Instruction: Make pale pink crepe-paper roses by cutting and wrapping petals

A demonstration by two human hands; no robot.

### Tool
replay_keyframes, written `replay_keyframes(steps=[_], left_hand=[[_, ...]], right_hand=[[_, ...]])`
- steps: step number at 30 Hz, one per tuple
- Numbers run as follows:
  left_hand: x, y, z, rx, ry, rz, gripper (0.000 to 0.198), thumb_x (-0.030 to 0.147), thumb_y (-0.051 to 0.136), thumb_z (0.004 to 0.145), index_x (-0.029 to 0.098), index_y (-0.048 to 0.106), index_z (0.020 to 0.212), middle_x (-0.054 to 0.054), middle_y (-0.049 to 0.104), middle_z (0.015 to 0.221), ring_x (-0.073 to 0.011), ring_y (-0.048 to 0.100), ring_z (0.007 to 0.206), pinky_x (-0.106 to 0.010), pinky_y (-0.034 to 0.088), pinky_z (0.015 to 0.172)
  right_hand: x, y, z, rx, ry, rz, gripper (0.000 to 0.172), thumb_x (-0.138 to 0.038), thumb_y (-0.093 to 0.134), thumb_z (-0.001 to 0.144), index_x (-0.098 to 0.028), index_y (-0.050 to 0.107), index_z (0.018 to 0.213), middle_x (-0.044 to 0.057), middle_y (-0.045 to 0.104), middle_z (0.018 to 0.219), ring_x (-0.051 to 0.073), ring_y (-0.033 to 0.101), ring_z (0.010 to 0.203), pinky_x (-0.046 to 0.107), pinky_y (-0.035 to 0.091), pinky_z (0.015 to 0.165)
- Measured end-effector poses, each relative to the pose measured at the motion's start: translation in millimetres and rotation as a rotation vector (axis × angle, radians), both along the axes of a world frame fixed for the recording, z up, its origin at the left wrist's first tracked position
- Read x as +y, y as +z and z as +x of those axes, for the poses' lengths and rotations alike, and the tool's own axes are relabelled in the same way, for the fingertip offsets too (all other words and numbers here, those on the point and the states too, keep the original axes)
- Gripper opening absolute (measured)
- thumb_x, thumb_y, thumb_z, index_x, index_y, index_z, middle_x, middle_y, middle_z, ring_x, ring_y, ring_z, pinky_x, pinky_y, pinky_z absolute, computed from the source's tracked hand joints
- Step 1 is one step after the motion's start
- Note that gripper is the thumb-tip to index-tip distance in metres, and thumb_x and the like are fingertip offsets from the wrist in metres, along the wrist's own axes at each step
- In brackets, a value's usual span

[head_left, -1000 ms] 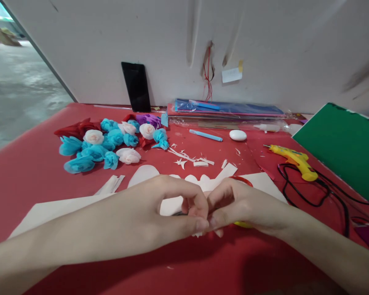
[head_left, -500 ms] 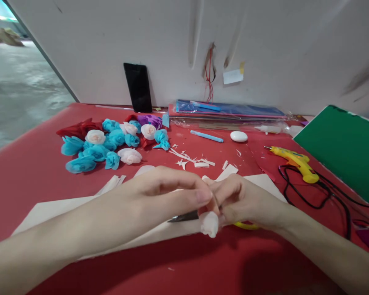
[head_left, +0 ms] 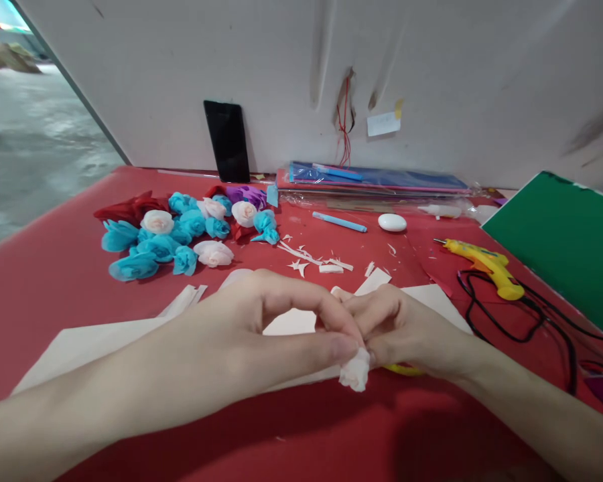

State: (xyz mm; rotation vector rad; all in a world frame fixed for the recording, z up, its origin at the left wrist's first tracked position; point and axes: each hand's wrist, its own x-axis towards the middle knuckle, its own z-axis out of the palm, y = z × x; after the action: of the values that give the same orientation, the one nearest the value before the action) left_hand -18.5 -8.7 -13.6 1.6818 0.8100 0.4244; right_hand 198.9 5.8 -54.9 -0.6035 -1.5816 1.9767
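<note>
From where I stand, both hands meet low over the red table, close in front of the person. The left hand has thumb and forefinger drawn narrow, pinching the top of a small white bud, with a rounded gap behind the fingertips. The right hand is curled, its fingers bunched against the left fingertips and its thumb close by the bud's other side; whether it grips the bud too I cannot tell. The bud hangs just below the joined fingertips, its ruffled end towards the person. White paper lies under and behind the hands, and a yellow handle peeps out beneath the right one. Beyond them are thin white scraps. Over to the left sits a cluster of blue flowers and white flowers, with red petals and purple petals at the back. A black phone leans on the wall. Further right lie a blue pen and a white oval beside it, then a yellow glue gun, its black cord looped near a green board.
</note>
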Motion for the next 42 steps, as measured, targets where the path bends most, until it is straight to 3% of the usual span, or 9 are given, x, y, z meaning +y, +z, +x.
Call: replay_keyframes(steps=[5,7,11,16,23,33,36,42], left_hand=[[-6,1.3,4,-0.084,0.214,0.053,0.01,0.043,0.062,0.093,0.039,0.07,0.098,0.015,0.072,0.09,-0.0067,0.065,0.086,-0.01,0.048,0.074],[-10,5.0,7,-0.114,0.318,0.117,0.006,0.036,0.062,0.094,0.036,0.068,0.093,0.016,0.068,0.087,-0.0045,0.06,0.082,-0.009,0.044,0.073],[-18,11.7,12,-0.031,0.429,0.205,0.017,0.033,0.059,0.094,0.029,0.065,0.078,0.014,0.063,0.081,-0.0065,0.056,0.078,-0.013,0.043,0.076],[-21,9.3,13,-0.021,0.383,0.306,0.013,0.039,0.061,0.092,0.03,0.062,0.084,0.009,0.059,0.078,-0.0094,0.054,0.074,-0.017,0.045,0.068],[-24,3.3,14,-0.003,0.395,0.452,0.017,0.041,0.061,0.091,0.03,0.065,0.078,0.008,0.063,0.072,-0.0123,0.052,0.065,-0.019,0.042,0.056],[-21,3.6,15,-0.005,0.4,0.497,0.017,0.034,0.061,0.091,0.028,0.063,0.075,0.009,0.061,0.069,-0.0104,0.052,0.062,-0.018,0.043,0.058],[-21,2.4,13,-0.018,0.384,0.534,0.015,0.027,0.058,0.092,0.03,0.063,0.078,0.011,0.062,0.072,-0.0083,0.055,0.066,-0.014,0.044,0.06],[-21,-0.9,12,0.007,0.371,0.605,0.018,0.017,0.054,0.088,0.031,0.063,0.081,0.014,0.063,0.073,-0.006,0.058,0.066,-0.013,0.045,0.06]], right_hand=[[-3,-3.9,-2,0.094,-0.107,-0.092,0.009,-0.03,0.085,0.074,-0.023,0.081,0.07,-0.001,0.063,0.071,0.01,0.055,0.066,0.023,0.045,0.06],[-4,-3.4,-2,0.107,-0.153,-0.09,0.011,-0.029,0.085,0.073,-0.023,0.08,0.066,-0.002,0.06,0.069,0.008,0.052,0.059,0.022,0.046,0.058],[-4,-2.2,-3,0.109,-0.204,-0.067,0.011,-0.025,0.087,0.07,-0.023,0.079,0.063,-0.002,0.061,0.07,0.009,0.053,0.062,0.022,0.047,0.059],[-5,-2.9,-3,0.092,-0.23,-0.048,0.015,-0.025,0.087,0.07,-0.023,0.077,0.059,-0.001,0.062,0.072,0.012,0.057,0.073,0.023,0.046,0.064],[-6,-8.4,-1,0.103,-0.182,-0.062,0.009,-0.028,0.083,0.077,-0.023,0.08,0.07,0.002,0.065,0.082,0.014,0.058,0.081,0.023,0.045,0.064],[-7,-13.4,-2,0.141,-0.145,-0.081,0.003,-0.028,0.082,0.079,-0.025,0.082,0.077,0.002,0.063,0.084,0.01,0.055,0.074,0.021,0.045,0.062],[-7,-13.6,-2,0.136,-0.156,-0.086,0.006,-0.029,0.082,0.079,-0.024,0.082,0.075,0.002,0.063,0.084,0.013,0.059,0.082,0.024,0.048,0.069],[-9,-10.9,-3,0.14,-0.156,-0.106,0.01,-0.033,0.084,0.077,-0.023,0.082,0.076,0.002,0.065,0.084,0.012,0.061,0.077,0.024,0.048,0.069]])
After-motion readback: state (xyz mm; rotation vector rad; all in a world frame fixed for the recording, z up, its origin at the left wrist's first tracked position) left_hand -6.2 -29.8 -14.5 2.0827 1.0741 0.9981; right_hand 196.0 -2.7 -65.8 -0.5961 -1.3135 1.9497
